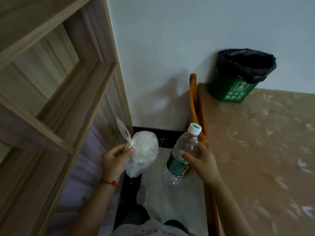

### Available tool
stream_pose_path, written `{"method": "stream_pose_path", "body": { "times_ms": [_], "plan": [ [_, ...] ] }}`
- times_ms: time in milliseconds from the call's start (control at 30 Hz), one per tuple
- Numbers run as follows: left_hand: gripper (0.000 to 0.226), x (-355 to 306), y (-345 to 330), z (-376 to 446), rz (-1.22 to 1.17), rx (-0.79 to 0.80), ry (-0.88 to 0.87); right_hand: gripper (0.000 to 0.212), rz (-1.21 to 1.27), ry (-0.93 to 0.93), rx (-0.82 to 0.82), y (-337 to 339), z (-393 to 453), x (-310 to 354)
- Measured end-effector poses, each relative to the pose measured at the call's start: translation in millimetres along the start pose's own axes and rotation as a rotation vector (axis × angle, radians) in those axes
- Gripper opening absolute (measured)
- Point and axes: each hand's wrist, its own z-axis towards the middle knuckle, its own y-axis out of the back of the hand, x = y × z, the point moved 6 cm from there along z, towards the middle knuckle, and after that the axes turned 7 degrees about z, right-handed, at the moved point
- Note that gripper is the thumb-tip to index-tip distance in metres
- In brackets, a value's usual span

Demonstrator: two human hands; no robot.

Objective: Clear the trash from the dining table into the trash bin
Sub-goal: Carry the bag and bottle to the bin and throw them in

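Note:
My left hand [114, 159] is shut on the knotted neck of a clear plastic bag [144, 151] that hangs over the floor between the shelf and the table. My right hand [200, 160] grips an empty clear plastic bottle [180, 154] with a white cap and green label, held tilted beside the table's left edge. The green trash bin [228, 89], lined with a black bag, stands at the far left corner of the dining table [255, 142], against the wall, well beyond both hands.
A tall wooden shelf unit [56, 99] fills the left side. An orange wooden chair back [193, 103] leans against the table's left edge. A pale wall [170, 48] is straight ahead. My legs stand on the light floor [170, 201] below.

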Motion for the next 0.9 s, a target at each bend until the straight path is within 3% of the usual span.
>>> {"method": "stream_pose_path", "body": {
  "times_ms": [233,500,667,900],
  "plan": [
    [0.032,-36,-51,93,-0.037,0.104,-0.056,0.033,0.087,0.057,-0.075,-2,72,35],
    [0.014,-85,-115,176,-0.024,0.286,-0.145,0.019,0.257,0.108,-0.237,23,121,77],
    [0.026,-124,-168,198,-0.058,0.374,-0.233,0.016,0.286,0.131,-0.388,60,133,93],
    [0.023,-171,-261,207,-0.122,0.534,-0.298,0.021,0.278,0.156,-0.579,128,151,100]
  ]
}}
